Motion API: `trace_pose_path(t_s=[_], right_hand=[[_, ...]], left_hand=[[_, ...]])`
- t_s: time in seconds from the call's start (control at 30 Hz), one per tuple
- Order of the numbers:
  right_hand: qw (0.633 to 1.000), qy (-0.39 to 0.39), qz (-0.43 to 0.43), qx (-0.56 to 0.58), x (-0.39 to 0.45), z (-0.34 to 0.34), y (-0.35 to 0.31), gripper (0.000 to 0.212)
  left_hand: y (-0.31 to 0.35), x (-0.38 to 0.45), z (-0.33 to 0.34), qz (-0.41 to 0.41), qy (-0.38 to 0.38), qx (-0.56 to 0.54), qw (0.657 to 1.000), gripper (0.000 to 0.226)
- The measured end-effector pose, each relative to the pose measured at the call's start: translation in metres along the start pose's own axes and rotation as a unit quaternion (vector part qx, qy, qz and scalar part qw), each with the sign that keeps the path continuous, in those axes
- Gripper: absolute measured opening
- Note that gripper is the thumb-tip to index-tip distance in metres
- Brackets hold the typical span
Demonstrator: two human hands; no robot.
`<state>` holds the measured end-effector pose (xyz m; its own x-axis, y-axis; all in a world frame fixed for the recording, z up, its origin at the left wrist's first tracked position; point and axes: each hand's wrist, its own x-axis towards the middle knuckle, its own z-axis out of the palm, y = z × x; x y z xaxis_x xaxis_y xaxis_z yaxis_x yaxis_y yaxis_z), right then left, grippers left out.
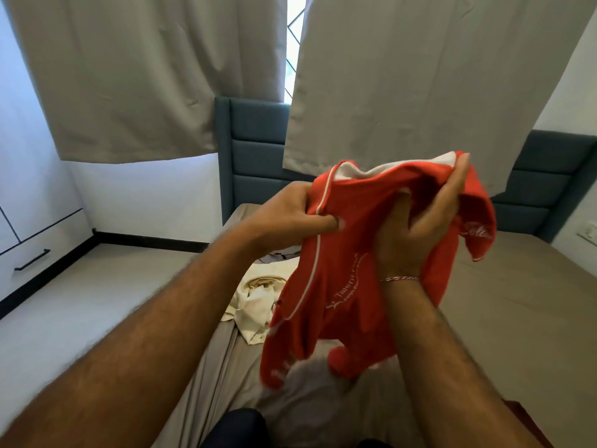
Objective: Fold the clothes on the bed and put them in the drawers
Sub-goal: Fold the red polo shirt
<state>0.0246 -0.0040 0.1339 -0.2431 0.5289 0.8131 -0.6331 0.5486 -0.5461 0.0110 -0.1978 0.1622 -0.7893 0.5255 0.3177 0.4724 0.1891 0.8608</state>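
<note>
The left hand (290, 211) is clenched on a red T-shirt (342, 279), thumb pinching the fabric beside its white piping. The right hand (416, 221), with a thin bracelet (399, 279) at the wrist, grips the shirt's upper edge, fingers curled over the cloth. The shirt hangs crumpled between the 2 hands, lifted above the bed (504, 302), white lettering showing on its front. Below and to the left, a cream garment (255, 305) lies rumpled on the brown sheet. Far left stands a white drawer (38, 253) with a black handle; grey curtains (145, 76) hang beyond a blue-grey headboard (255, 140).
</note>
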Motion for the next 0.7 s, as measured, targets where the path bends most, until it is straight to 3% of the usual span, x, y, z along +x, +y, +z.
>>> trace_pose_path(t_s=[0.1, 0.2, 0.27, 0.33, 0.4, 0.47, 0.5, 0.57, 0.63, 0.7], right_hand=[[0.997, 0.006, -0.040, 0.059, 0.018, 0.011, -0.003, 0.072], [0.995, -0.045, -0.032, 0.082, 0.033, 0.043, 0.016, 0.072], [0.970, -0.205, 0.097, 0.087, 0.042, 0.077, 0.044, 0.063], [0.892, -0.395, 0.219, 0.034, 0.045, 0.101, 0.077, 0.051], [0.820, -0.520, 0.224, -0.086, 0.026, 0.107, 0.111, 0.060], [0.805, -0.540, 0.187, -0.161, -0.009, 0.092, 0.131, 0.065], [0.805, -0.535, 0.207, -0.151, -0.033, 0.079, 0.141, 0.060], [0.796, -0.537, 0.223, -0.170, -0.085, 0.044, 0.163, 0.051], [0.763, -0.558, 0.239, -0.220, -0.136, 0.004, 0.179, 0.051], [0.746, -0.553, 0.278, -0.246, -0.185, -0.035, 0.194, 0.047]], left_hand=[[0.006, 0.002, -0.008, 0.042, -0.028, -0.115, 0.992, 0.040], [-0.005, 0.016, -0.024, 0.042, 0.000, -0.126, 0.991, 0.042], [-0.028, 0.031, -0.036, 0.021, 0.038, -0.094, 0.995, 0.033], [-0.069, 0.048, -0.049, -0.035, 0.143, -0.047, 0.988, 0.026], [-0.125, 0.055, -0.061, -0.172, 0.287, 0.047, 0.941, 0.034], [-0.177, 0.038, -0.058, -0.292, 0.347, 0.186, 0.872, 0.049], [-0.201, 0.026, -0.049, -0.307, 0.343, 0.215, 0.862, 0.049], [-0.239, 0.001, -0.019, -0.294, 0.266, 0.218, 0.892, 0.041], [-0.263, -0.027, 0.022, -0.293, 0.114, 0.218, 0.924, 0.037], [-0.283, -0.057, 0.067, -0.296, -0.034, 0.219, 0.929, 0.040]])
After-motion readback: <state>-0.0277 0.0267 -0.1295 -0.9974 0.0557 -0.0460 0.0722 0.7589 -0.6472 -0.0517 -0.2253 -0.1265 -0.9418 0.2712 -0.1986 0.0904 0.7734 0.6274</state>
